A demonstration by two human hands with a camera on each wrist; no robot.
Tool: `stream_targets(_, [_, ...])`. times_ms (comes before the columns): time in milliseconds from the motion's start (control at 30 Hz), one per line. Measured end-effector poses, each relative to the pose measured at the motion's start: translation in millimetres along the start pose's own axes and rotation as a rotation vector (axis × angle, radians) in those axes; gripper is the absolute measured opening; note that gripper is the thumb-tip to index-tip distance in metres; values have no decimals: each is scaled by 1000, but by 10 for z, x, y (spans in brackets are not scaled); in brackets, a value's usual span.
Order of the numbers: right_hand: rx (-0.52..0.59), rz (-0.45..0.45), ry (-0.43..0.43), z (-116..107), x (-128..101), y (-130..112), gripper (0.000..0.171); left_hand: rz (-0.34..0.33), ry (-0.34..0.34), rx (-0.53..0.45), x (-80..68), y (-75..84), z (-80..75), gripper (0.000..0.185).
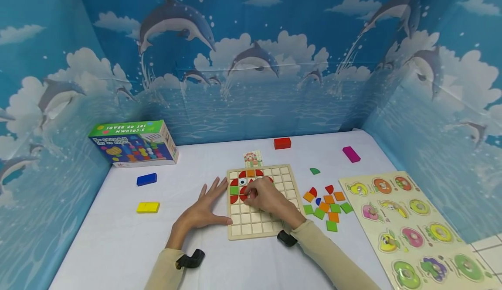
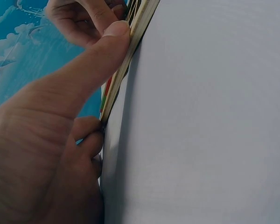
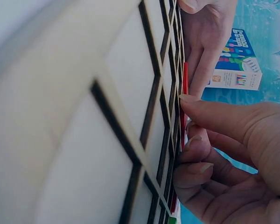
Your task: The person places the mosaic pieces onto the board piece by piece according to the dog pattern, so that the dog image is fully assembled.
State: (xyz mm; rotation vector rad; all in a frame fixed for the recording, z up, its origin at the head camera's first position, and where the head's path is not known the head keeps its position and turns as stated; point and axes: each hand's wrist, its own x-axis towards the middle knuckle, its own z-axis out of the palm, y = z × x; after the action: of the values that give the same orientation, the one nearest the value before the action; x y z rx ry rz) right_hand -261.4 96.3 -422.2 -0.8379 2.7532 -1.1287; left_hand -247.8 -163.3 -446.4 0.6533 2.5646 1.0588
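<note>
A wooden grid board [image 1: 246,229] lies on the white table, its upper left cells filled with red, orange and green tiles and a white tile with an eye dot [image 1: 242,182]. My left hand [image 1: 201,211] is spread at the board's left side, thumb and fingertips against its edge. Over the filled cells, my right hand [image 1: 268,197] has its thumb and fingers bent down, pinching a red quarter-circle tile [image 1: 243,197] at the board's surface. In the right wrist view, red tile edges [image 3: 185,77] show beside the thumb tip. The right hand hides part of the pattern.
A pattern card [image 1: 252,158] lies behind the board. Loose orange, green, red and blue tiles [image 1: 331,226] are scattered to its right, near a fruit puzzle board [image 1: 376,233]. A toy box [image 1: 135,146] stands at back left; blue [image 1: 147,179], yellow [image 1: 148,207], red [image 1: 282,143] and magenta [image 1: 351,154] blocks lie around.
</note>
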Motion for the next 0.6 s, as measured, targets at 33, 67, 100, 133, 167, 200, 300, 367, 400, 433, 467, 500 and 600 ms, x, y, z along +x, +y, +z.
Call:
stream_targets(33, [0,-1,-1,1,2,1,12,1,0,-1,-4,0,0,122])
stream_targets(67, [1,0,-1,2,3,2,12,2,1,0,-6,-4,0,122])
stream_targets(100, [2,-1,-1,4,4,4,12,3,1,-1,-9,-4,1,122])
stream_targets(133, [6,3,0,2,4,5,12,2,0,-2,-8,1,-1,122])
stream_targets(167, [9,6,1,1,4,6,11,0,-2,-2,-7,5,-2,122])
stream_targets(200, [14,8,-1,2,5,8,12,-1,-3,-1,-7,5,-2,122])
stream_targets(300, [21,10,-3,-2,2,7,11,-5,-5,-2,-7,4,-1,122])
stream_targets(367, [29,11,-5,-13,-3,0,11,-8,-3,0,-8,-7,2,122])
stream_targets(400, [34,13,-9,-22,-7,-2,11,-10,-3,0,-8,-11,3,122])
stream_targets(433, [39,11,-9,-36,-12,-1,12,-13,-5,-1,-7,-9,3,122])
stream_targets(467, [45,11,-13,-51,-18,2,12,-15,-4,-1,-6,-10,4,122])
stream_targets(500, [49,8,-17,-69,-26,10,12,-18,-4,-1,-5,-11,4,122])
stream_targets(600, [60,-15,-35,-138,-55,70,13,-22,-1,-2,-1,-3,4,122])
